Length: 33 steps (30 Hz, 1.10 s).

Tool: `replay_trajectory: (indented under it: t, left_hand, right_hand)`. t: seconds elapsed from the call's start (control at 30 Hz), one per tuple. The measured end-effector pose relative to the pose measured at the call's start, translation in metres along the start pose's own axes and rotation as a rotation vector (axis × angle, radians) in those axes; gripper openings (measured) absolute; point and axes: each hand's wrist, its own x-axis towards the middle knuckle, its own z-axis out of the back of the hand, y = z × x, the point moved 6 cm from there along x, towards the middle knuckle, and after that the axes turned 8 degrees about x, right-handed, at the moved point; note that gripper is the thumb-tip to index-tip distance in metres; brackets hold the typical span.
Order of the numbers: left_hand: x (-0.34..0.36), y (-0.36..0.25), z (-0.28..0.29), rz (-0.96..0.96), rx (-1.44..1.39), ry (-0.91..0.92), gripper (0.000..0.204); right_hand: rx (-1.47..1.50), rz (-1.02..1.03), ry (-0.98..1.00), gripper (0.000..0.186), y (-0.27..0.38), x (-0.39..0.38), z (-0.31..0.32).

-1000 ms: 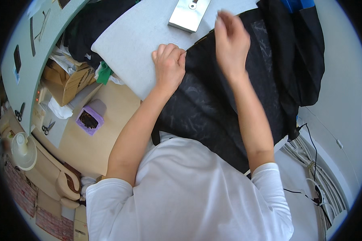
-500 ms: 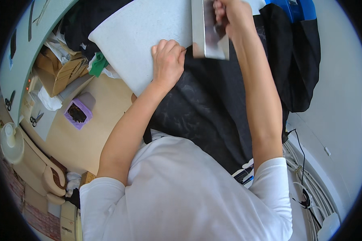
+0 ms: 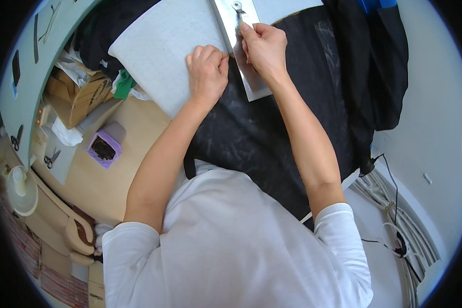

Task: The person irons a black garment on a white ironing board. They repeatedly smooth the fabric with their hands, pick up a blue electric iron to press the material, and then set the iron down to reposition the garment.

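A large black cloth (image 3: 241,126) covers the right side of a white padded board (image 3: 156,49) and drapes down toward my body. Across the cloth's left edge lies a long rectangular metal plate (image 3: 254,87) with a handle fixed along its top, like a trowel. My right hand (image 3: 265,50) is closed around the handle, the thumb uppermost. Just left of the plate, my left hand (image 3: 206,77) rests with curled fingers, its thumb and forefinger closed at the cloth's edge. What lies under its palm is hidden.
Bunched black fabric (image 3: 380,77) hangs at the right by the white wall. Lower left of the board are a cardboard box (image 3: 77,102) and a purple-lined bin (image 3: 107,149). Scissors (image 3: 51,158) lie farther left, above a fan (image 3: 23,192). Cables (image 3: 413,238) run along the right.
My right hand has brought the metal plate left and nearer to me, from the board's far right to beside my left hand. My left hand has shifted only slightly.
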Motion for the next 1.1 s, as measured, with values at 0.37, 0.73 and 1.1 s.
replay_trajectory:
  t: [0.37,0.73,1.1]
  left_hand:
    - [-0.01,0.008,0.008,-0.044,-0.05,0.014,0.01]
    - [-0.006,0.023,0.01,-0.122,-0.027,0.094,0.012]
    - [-0.155,-0.185,0.002,-0.886,-0.276,0.546,0.023]
  right_hand:
    - [-0.058,0.063,0.095,0.033,-0.015,-0.002,-0.017]
    - [-0.206,0.387,-0.12,0.031,0.01,-0.034,0.009]
    - [-0.115,-0.3,-1.03,0.014,-0.205,-0.45,0.28]
